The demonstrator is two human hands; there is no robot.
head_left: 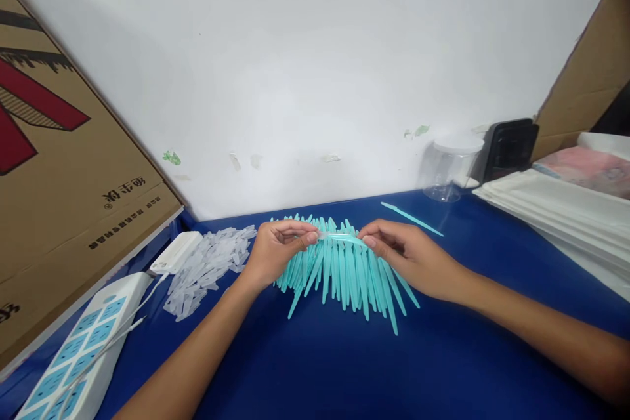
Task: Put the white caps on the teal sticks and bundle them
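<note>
My left hand [275, 249] pinches a clear plastic cap [325, 235] between thumb and fingertips. Opposite it, my right hand [413, 256] pinches a slim teal eyebrow razor [352, 239], its end meeting the cap. Whether the cap is fully over the blade end is too small to tell. Both are held level just above a fanned heap of teal razors [349, 275]. A heap of translucent caps [211, 262] lies left of my left hand. One separate teal razor [412, 218] rests on the table beyond my right hand.
On the left are a white power strip [105, 335] with cables, a white box-like device [177, 251] and a large printed carton [63, 164]. A clear lidded jar [450, 167], a black object [510, 152] and stacked white packs [556, 203] stand right on the blue table [305, 374].
</note>
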